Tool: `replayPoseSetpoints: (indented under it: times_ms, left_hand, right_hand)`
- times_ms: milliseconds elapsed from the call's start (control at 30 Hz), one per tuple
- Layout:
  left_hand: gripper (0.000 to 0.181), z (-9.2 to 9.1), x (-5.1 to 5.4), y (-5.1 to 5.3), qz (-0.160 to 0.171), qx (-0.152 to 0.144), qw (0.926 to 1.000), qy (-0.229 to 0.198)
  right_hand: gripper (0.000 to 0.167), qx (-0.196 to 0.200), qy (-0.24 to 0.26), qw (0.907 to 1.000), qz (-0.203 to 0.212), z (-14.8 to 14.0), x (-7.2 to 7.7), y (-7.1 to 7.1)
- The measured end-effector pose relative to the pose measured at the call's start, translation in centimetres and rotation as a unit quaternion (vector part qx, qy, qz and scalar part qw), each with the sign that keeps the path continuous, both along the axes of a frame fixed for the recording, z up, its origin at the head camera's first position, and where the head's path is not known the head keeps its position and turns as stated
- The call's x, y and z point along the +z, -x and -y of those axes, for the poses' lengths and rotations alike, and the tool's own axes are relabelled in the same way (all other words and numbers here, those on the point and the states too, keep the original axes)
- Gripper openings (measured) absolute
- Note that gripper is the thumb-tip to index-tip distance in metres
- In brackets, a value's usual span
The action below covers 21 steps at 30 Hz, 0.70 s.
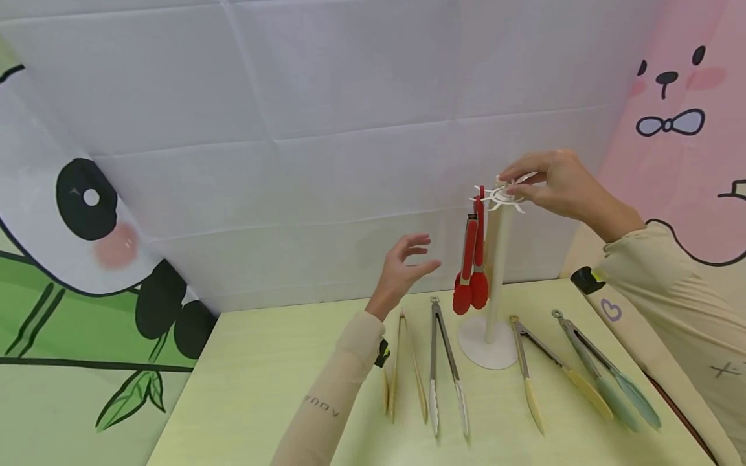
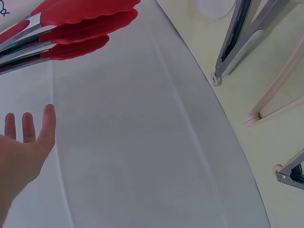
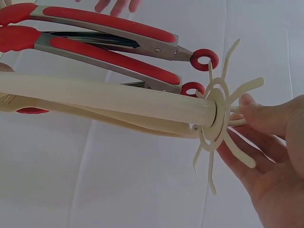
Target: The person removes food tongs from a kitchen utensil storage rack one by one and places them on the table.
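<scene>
My right hand [image 1: 562, 184] pinches the top of a white rotating utensil stand [image 1: 498, 278], thumb and fingers at the centre of its hook ring [image 3: 223, 109]. Red tongs [image 1: 468, 249], at least two pairs, hang by their loops from hooks on the ring's left side. Behind the pole hangs a beige utensil [image 3: 128, 121], partly hidden, its kind unclear. My left hand [image 1: 399, 272] is raised left of the red tongs, apart from them, with fingers spread and nothing held. In the left wrist view, red tong heads [image 2: 90, 12] appear above that hand.
On the pale yellow table [image 1: 262, 362] lie several tongs: beige tongs [image 1: 416, 372] and white-tipped metal tongs [image 1: 434, 362] left of the stand's base, yellow-tipped tongs [image 1: 527, 382] and green-tipped tongs [image 1: 600, 372] to its right. A white cloth wall [image 1: 326, 175] stands behind.
</scene>
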<state>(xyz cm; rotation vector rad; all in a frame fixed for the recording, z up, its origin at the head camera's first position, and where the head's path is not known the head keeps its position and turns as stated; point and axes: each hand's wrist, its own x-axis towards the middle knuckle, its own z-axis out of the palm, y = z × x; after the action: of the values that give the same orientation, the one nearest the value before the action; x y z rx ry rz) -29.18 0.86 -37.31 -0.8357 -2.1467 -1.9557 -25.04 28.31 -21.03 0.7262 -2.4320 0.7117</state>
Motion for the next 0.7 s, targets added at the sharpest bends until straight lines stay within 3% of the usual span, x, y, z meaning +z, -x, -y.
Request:
replayPoseSetpoints:
  times_ms: [200,533,700]
  left_hand:
    - [0.051,-1.7,0.1,0.0,0.006,-0.020,0.9997,0.012]
    - [0.054,-3.6,1.7,-2.0,0.022,-0.052,0.9981,0.023]
    - [0.057,-4.5,0.8,-1.1,0.029,-0.055,0.9979,0.021]
  right_hand:
    - [0.019,0.008,0.005,1.0000,-0.001,-0.1,0.0,0.1]
    - [0.018,0.002,0.007,0.9999,0.011,0.0,0.1,0.0]
    - [0.018,0.010,0.011,0.9999,0.008,0.0,0.1,0.0]
